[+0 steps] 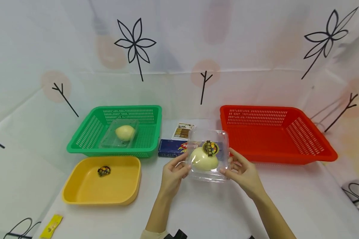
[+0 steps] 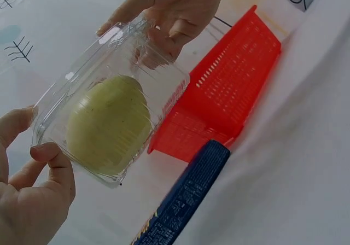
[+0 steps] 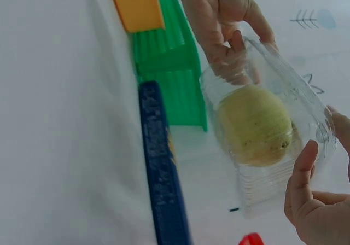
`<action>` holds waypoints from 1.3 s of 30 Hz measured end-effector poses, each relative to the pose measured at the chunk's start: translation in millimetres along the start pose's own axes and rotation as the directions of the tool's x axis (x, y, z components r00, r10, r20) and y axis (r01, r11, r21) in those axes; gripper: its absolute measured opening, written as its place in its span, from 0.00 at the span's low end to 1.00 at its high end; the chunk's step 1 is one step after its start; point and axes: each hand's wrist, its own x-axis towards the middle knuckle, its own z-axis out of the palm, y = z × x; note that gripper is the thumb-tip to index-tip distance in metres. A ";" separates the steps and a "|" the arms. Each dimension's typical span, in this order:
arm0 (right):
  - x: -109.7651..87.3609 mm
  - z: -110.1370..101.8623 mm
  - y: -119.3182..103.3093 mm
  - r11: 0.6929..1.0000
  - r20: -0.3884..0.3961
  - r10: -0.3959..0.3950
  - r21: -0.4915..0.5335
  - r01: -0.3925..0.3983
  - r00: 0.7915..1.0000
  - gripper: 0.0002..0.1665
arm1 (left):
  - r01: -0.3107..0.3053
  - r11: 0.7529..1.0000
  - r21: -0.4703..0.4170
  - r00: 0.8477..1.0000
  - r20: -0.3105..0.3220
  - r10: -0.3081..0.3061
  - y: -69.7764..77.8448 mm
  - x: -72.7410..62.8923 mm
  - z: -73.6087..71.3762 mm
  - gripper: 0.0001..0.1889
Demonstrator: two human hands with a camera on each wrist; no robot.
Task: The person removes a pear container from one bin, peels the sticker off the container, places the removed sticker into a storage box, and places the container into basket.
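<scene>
Both hands hold a clear plastic box (image 1: 207, 135) up over the table, one at each side. My left hand (image 1: 173, 176) pinches its left edge between thumb and fingers, while my right hand (image 1: 246, 174) grips the right edge. Inside lies a pale yellow-green fruit (image 1: 202, 161), rounded and smooth, seen through the wall in both wrist views. A dark sticker (image 1: 209, 148) with a bright round emblem is on the lid. In the left wrist view the left hand's thumb and fingers show at the box's lower corner.
A green basket (image 1: 86, 141) at back left holds another clear box (image 1: 107, 141) with fruit. In front stands a yellow tray (image 1: 80, 186) with a sticker (image 1: 104, 171). Behind the hands lie a blue box (image 1: 171, 148) and printed packet (image 1: 183, 131). A red basket (image 1: 266, 139) stands right, a yellow sachet (image 1: 51, 226) front left.
</scene>
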 end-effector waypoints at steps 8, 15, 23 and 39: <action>-10.9 12.5 20.4 0.997 0.027 0.080 0.012 -0.081 0.996 0.45 | 0.039 0.996 0.075 0.999 -0.013 -0.038 -7.5 -14.3 -16.8 0.28; -16.3 18.8 33.0 0.994 0.048 0.101 0.041 -0.102 0.994 0.45 | 0.083 0.994 0.077 0.996 -0.033 -0.081 -14.4 -22.9 -27.0 0.29; -23.0 27.6 44.9 0.987 0.054 0.158 0.027 -0.160 0.986 0.46 | 0.135 0.978 0.161 0.991 -0.040 -0.130 -18.6 -29.5 -38.4 0.29; -31.5 32.4 55.3 0.971 0.072 0.237 -0.001 -0.237 0.969 0.46 | 0.211 0.914 0.345 0.977 -0.080 -0.195 -20.9 -33.7 -47.5 0.29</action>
